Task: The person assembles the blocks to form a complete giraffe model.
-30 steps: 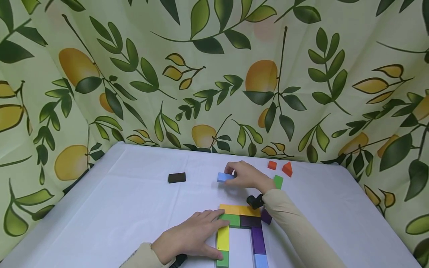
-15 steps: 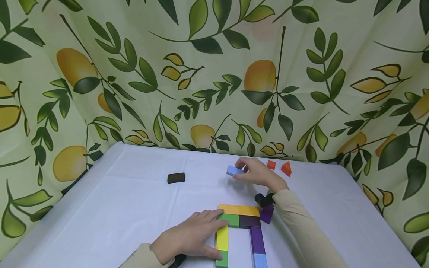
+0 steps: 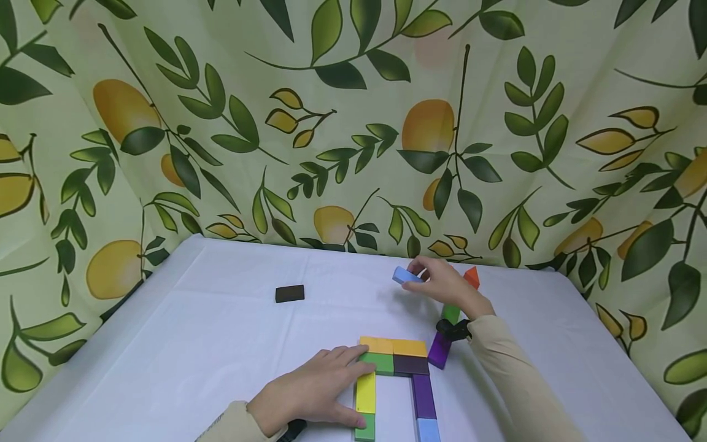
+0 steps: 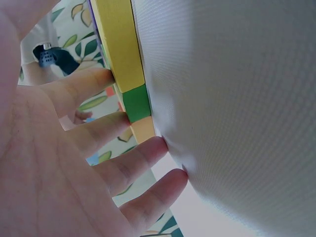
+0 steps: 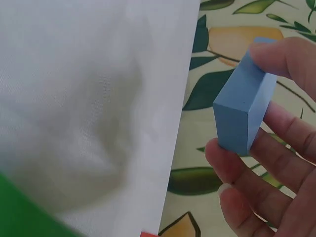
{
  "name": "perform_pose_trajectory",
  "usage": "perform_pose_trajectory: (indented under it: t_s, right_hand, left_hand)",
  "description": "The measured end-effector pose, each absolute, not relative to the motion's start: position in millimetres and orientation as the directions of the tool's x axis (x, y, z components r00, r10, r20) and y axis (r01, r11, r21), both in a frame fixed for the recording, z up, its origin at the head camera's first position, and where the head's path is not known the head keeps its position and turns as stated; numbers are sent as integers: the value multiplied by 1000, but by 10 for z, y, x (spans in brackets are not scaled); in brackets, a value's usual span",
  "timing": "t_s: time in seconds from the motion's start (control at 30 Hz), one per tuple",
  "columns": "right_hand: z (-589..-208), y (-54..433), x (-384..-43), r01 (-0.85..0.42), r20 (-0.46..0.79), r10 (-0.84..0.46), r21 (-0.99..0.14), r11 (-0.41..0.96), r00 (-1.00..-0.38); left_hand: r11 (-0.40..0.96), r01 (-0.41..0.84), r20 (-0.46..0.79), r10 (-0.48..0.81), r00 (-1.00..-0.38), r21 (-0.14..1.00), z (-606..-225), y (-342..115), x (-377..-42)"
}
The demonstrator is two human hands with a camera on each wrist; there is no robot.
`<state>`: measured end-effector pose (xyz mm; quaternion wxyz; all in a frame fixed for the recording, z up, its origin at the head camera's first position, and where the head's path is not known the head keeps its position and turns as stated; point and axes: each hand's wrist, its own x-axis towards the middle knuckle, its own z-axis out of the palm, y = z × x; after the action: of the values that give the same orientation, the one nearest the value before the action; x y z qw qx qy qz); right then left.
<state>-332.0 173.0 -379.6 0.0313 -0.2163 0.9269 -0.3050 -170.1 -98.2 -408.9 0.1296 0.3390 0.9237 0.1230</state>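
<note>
A light blue rectangular block (image 5: 234,106) is held above the far part of the table, pinched between thumb and fingers of my right hand (image 3: 447,287). My left hand (image 3: 315,387) lies along the left side of a flat frame of blocks. Its straight fingers reach a green block (image 3: 383,364), and the thumb touches a lower green block (image 3: 366,433). Between those two sits a yellow block (image 3: 366,393). Orange-yellow blocks (image 3: 409,347) and a dark block (image 3: 411,364) form the frame's top, while a purple block (image 3: 424,396) and another light blue block (image 3: 428,430) form its right side.
A black block (image 3: 289,293) lies alone at the back left of the white-covered table (image 3: 221,331). Under the right wrist are a loose purple block (image 3: 440,352) and a green block (image 3: 450,313). An orange-red triangular block (image 3: 472,276) lies beyond, near the patterned curtain (image 3: 353,123).
My right hand has moved right and slightly away from me, carrying the light blue block, which has tilted. It now covers the small red block. My left hand stays in place.
</note>
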Motion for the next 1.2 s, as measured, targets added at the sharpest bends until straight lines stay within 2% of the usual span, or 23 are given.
perform_pose_trajectory:
  t_s: [0.33,0.63,1.2]
  right_hand:
    - [-3818,1952,-3342,-348,108,-352,-570,745,-930]
    - [-3880,2148,-3395,-230,93,-217,-585,778,-972]
    - [-4017,2414,-3480,-100,95,-52,-628,772,-994]
  left_hand:
    - [732,602,-151,666,-730,317,-4097,-983,-1706]
    - [724,613,-132,673,-727,315,-4107,-993,-1705]
    - [723,614,-130,674,-727,316,-4109,-993,-1709]
